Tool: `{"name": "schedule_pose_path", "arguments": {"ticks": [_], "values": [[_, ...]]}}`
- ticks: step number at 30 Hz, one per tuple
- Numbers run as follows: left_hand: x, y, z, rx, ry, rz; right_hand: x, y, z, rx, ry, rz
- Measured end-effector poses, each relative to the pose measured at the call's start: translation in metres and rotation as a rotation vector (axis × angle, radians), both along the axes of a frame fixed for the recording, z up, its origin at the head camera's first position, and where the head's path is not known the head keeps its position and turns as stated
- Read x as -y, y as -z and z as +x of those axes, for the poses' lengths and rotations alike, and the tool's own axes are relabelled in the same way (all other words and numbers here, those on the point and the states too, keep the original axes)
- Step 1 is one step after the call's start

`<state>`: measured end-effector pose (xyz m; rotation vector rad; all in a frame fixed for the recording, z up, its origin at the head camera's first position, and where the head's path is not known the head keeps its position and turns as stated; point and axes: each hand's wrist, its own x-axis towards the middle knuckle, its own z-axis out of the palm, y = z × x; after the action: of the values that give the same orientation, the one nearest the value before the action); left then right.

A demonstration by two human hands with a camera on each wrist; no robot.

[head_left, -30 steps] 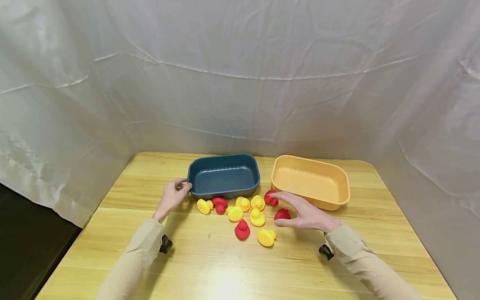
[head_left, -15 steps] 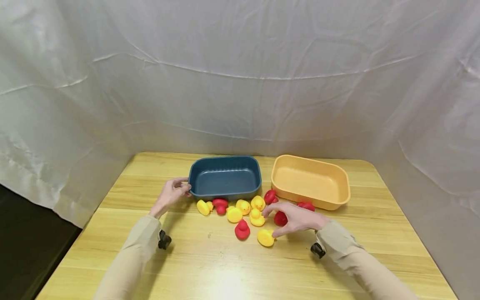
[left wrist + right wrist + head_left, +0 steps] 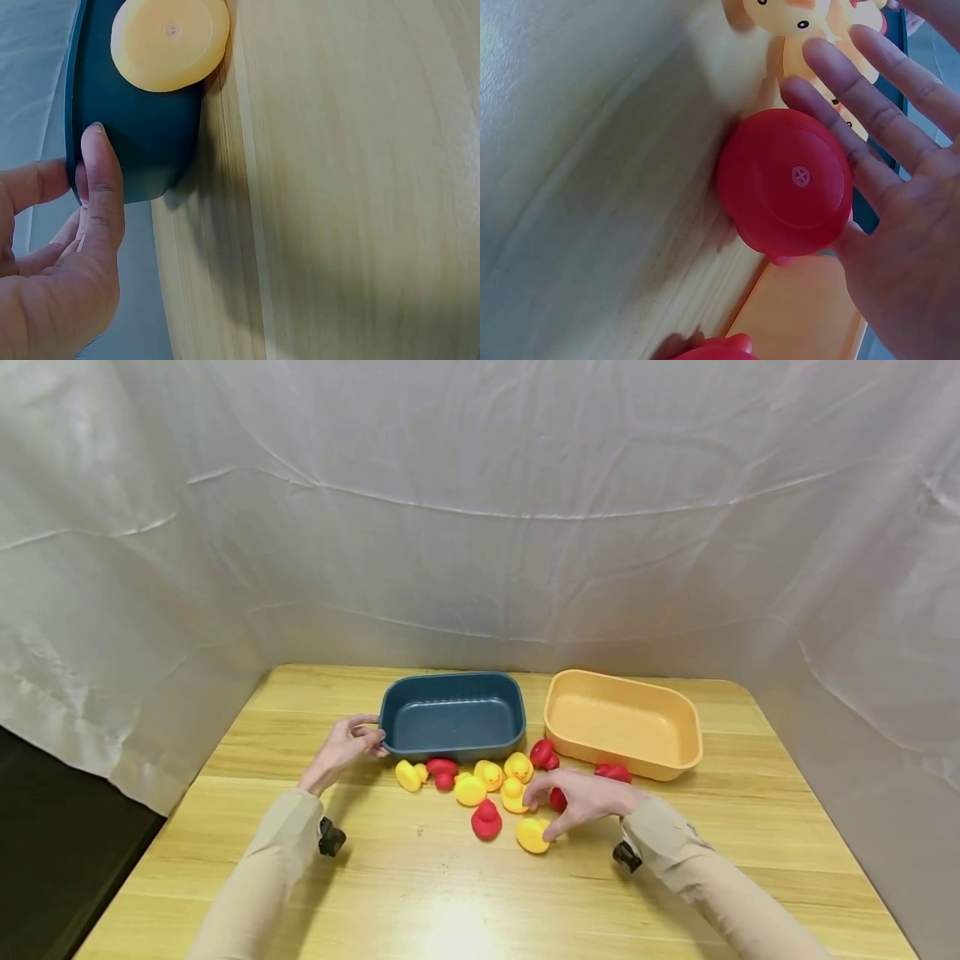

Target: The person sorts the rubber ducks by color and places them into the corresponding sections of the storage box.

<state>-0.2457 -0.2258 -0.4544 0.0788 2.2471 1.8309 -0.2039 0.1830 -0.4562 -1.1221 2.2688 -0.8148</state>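
My left hand [image 3: 341,753] pinches the left end of a dark blue bin [image 3: 457,752]; in the left wrist view its thumb [image 3: 101,172] lies along the outer wall, with fingers at the rim. My right hand [image 3: 581,795] hovers over rubber ducks with fingers spread. Its thumb tip is right at a yellow duck [image 3: 530,837] lying tipped over, and its fingertips overlap an upright yellow duck [image 3: 513,793]. Beneath that palm a red duck [image 3: 780,180] lies on its side, partly hidden in the head view.
A pale orange bin [image 3: 622,760] stands right of the blue one, with a red duck [image 3: 615,772] before it. Several more yellow and red ducks lie along the blue bin's front, one red duck [image 3: 487,821] closer in. Grey sheeting [image 3: 480,568] hangs behind the table.
My right hand has moved left and nearer, from the red ducks to the front yellow duck, uncovering a red duck by the orange bin. The blue bin has shifted slightly right, my left hand along with it.
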Motion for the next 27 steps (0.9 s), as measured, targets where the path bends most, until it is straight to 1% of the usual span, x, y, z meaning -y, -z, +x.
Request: {"name": "schedule_pose_path", "arguments": {"ticks": [3, 6, 10, 15, 19, 22, 27], "values": [[-0.0008, -0.0009, 0.0011, 0.022, -0.001, 0.027, 0.0008, -0.0004, -0.0004, 0.047, -0.005, 0.002], [-0.0014, -0.0015, 0.0018, 0.025, 0.004, 0.034, 0.0023, 0.0, -0.0008, 0.069, -0.025, 0.005], [-0.0017, -0.0006, 0.0015, 0.016, 0.012, 0.026, 0.0045, 0.0008, -0.0015, 0.073, -0.05, 0.004], [-0.0026, 0.0016, 0.0007, 0.016, 0.002, 0.002, 0.0052, 0.0005, -0.0022, 0.078, -0.06, 0.022], [-0.0044, 0.0011, 0.0014, 0.008, -0.006, -0.006, 0.006, -0.0007, -0.0015, 0.105, -0.04, 0.058], [-0.0045, 0.0004, 0.0024, -0.003, 0.002, -0.001, 0.0072, -0.0022, -0.001, 0.114, -0.027, 0.079], [-0.0028, 0.0005, 0.0031, -0.005, 0.009, 0.0, 0.0093, -0.006, -0.0004, 0.108, -0.032, 0.083]]}}
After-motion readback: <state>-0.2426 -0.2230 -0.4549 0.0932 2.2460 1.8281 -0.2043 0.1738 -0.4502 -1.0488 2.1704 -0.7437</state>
